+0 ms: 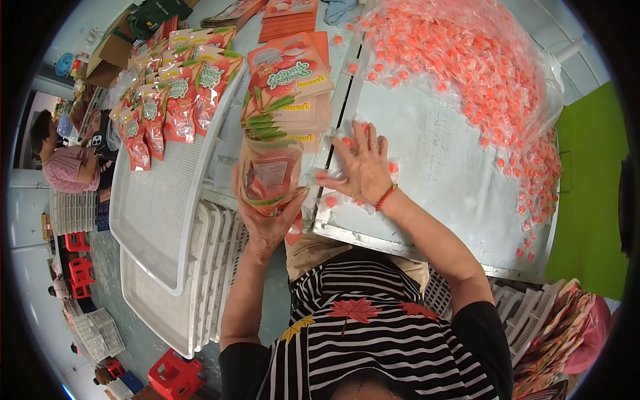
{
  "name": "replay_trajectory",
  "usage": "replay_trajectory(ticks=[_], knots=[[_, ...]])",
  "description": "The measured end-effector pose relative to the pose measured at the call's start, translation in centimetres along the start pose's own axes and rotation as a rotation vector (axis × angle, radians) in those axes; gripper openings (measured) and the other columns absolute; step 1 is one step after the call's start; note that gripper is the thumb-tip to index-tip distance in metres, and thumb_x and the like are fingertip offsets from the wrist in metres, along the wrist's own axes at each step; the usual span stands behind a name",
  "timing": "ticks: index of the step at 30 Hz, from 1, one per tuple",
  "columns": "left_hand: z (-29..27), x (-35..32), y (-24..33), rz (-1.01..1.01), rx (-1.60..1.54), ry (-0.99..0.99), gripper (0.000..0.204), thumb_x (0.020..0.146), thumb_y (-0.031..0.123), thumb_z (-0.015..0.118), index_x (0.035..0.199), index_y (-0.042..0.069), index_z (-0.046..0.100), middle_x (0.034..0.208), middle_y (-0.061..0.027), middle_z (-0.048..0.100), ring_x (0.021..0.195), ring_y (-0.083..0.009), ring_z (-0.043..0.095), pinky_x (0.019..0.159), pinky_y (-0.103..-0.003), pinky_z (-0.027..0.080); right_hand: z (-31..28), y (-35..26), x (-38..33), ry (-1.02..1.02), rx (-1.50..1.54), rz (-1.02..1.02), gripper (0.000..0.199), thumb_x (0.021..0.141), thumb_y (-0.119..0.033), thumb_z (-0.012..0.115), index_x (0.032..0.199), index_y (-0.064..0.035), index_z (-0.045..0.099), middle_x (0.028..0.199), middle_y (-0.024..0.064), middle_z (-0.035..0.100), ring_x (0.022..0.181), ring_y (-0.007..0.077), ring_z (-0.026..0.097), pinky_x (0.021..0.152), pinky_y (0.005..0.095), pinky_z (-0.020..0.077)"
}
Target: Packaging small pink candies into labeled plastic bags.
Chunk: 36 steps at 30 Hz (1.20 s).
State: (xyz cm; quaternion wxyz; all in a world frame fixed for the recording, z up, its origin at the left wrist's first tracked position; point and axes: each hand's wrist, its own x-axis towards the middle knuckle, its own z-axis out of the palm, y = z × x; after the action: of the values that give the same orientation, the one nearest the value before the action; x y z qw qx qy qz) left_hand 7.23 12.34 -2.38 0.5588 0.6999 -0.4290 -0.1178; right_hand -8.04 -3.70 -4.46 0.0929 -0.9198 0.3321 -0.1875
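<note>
My left hand (265,225) grips a printed candy pouch (272,172) from below, near the table's front edge. The pouch's mouth gapes toward me, and part of its inside shows. My right hand (367,167) lies palm down on the metal tabletop (427,153), fingers spread. Around and under it are several clear-wrapped red candies (331,201), some partly hidden by the fingers. Just beyond the held pouch, a fanned stack of flat pouches (290,77) in pink and tan with green edges rests on the table.
A large heap of wrapped candies (467,73) covers the far right. On the left, filled pouches (180,100) lie on a white mesh tray (163,190) above stacked trays (200,280). A red stool (175,375) stands on the floor; another person (70,163) is at far left.
</note>
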Motion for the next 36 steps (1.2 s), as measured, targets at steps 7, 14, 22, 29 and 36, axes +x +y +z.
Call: replay_trajectory(ticks=[7,14,22,29,36], knots=[[-2.0,-0.8,-4.1,0.034,0.245,0.03,0.108,0.06,0.017,0.09,0.141,-0.005,0.022,0.134,-0.0205,0.038,0.119,-0.0288,0.047,0.099,-0.039,0.043,-2.3,1.8,-0.4,-0.014,-0.003,0.101,0.084,0.067,-0.066,0.069,0.133,-0.0172,0.05,0.14,0.0258,0.034,0.127,0.0529,0.03,0.096,0.0667,0.0279],[-0.4,0.7,0.2,0.075,0.142,0.043,0.107,0.06,0.016,0.09,0.14,-0.006,0.022,0.132,-0.021,0.04,0.117,-0.029,0.049,0.098,-0.038,0.043,-1.1,1.1,-4.7,0.092,0.027,0.009,0.064,0.072,-0.053,0.07,0.12,-0.0132,0.06,0.136,0.0212,0.04,0.123,0.0465,0.036,0.096,0.0582,0.0313],[1.4,1.4,2.8,0.363,0.177,0.03,0.101,0.06,0.014,0.088,0.139,-0.003,0.028,0.131,-0.0211,0.043,0.117,-0.0321,0.05,0.096,-0.04,0.044,-0.6,3.1,-4.2,0.258,0.026,-0.043,0.019,0.07,-0.015,0.069,0.086,-0.0066,0.062,0.108,0.0107,0.058,0.094,0.0273,0.056,0.076,0.038,0.0443],[4.6,3.7,3.6,0.532,0.483,-0.176,0.094,0.06,0.026,0.085,0.136,0.003,0.036,0.13,-0.0168,0.046,0.119,-0.0368,0.045,0.098,-0.047,0.036,-1.9,6.0,-2.7,0.456,0.65,0.268,0.009,0.078,-0.013,0.067,0.082,-0.006,0.062,0.074,0.0062,0.057,0.053,0.0153,0.054,0.048,0.029,0.0436],[7.1,3.7,4.3,0.541,0.493,-0.202,0.095,0.059,0.029,0.084,0.137,0.003,0.035,0.132,-0.0176,0.045,0.119,-0.0361,0.045,0.099,-0.047,0.035,-8.7,0.6,3.2,0.532,2.023,0.434,0.02,0.093,-0.015,0.054,0.111,-0.0064,0.055,0.086,0.0021,0.059,0.071,0.0101,0.055,0.063,0.0247,0.047]])
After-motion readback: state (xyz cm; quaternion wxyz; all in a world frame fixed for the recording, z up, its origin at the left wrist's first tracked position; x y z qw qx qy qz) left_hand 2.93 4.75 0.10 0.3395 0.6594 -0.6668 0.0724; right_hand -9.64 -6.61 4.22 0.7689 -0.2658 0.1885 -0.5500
